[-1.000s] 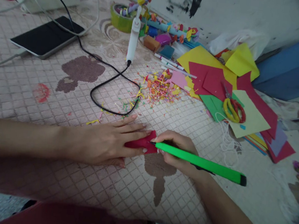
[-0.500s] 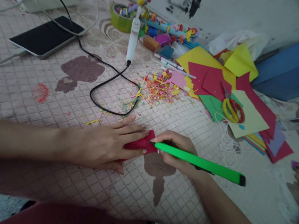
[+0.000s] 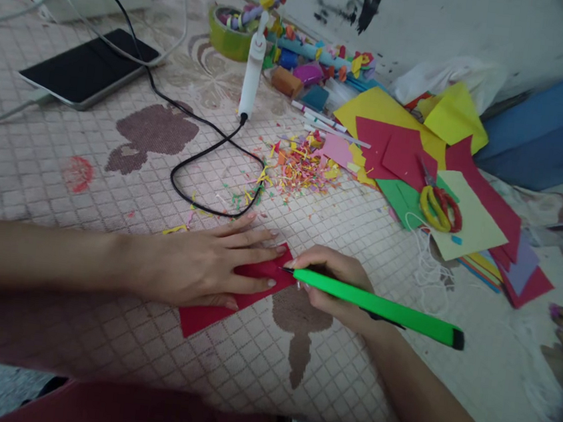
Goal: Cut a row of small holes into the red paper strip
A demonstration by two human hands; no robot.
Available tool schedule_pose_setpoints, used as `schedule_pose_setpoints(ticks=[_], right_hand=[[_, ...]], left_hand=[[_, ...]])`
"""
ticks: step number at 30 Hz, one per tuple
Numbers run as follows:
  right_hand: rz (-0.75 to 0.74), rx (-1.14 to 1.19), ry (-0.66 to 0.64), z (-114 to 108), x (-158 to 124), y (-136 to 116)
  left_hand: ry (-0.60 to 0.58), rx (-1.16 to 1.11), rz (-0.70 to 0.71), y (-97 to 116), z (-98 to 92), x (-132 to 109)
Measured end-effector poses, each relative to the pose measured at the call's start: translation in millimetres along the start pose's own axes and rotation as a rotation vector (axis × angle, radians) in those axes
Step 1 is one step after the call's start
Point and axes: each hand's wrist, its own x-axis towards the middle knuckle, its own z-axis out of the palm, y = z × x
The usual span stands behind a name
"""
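Note:
My left hand (image 3: pixel 205 267) lies flat, fingers stretched out, pressing a piece of red paper (image 3: pixel 210 314) onto the patterned cloth. A strip of the paper shows below the palm and between the fingers. My right hand (image 3: pixel 334 287) is closed around a bright green pen (image 3: pixel 377 307), whose dark tip touches the paper's right edge just beside my left fingertips. The pen's capped end points right.
Sheets of coloured paper (image 3: pixel 396 126) with yellow-red scissors (image 3: pixel 440 207) lie at the back right. Paper scraps (image 3: pixel 301 166) sit in the middle. A white glue gun (image 3: pixel 252 67) with a black cable (image 3: pixel 201 155), a tablet (image 3: pixel 88 66), and a green tape roll (image 3: pixel 228 34) lie behind.
My left hand has shifted slightly up and away, so more of the red paper now shows below the palm. The right hand and pen have stayed in place.

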Motion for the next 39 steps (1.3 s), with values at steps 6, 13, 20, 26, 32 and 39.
schedule_pose_setpoints(ticks=[6, 13, 20, 26, 32, 39], right_hand=[[0.006, -0.013, -0.001, -1.1, 0.0, 1.1], [0.025, -0.007, 0.001, -0.4, -0.4, 0.1], [0.044, 0.043, -0.017, -1.7, -1.3, 2.3], [0.032, 0.054, -0.008, -0.9, -1.1, 3.5], [0.031, 0.051, -0.019, -1.3, -1.7, 3.8], [0.02, 0.044, -0.011, -1.6, -0.5, 1.9]], left_hand=[[0.015, 0.005, -0.008, 0.8, 0.1, -0.4], [-0.001, 0.032, -0.026, 5.9, -0.7, -0.3], [0.018, 0.019, -0.024, 4.1, 1.5, -0.5], [0.023, -0.001, -0.001, -2.6, 1.7, 0.8], [0.034, 0.041, 0.005, -0.5, 1.9, 0.9], [0.036, 0.035, -0.015, 2.9, 1.5, 0.3]])
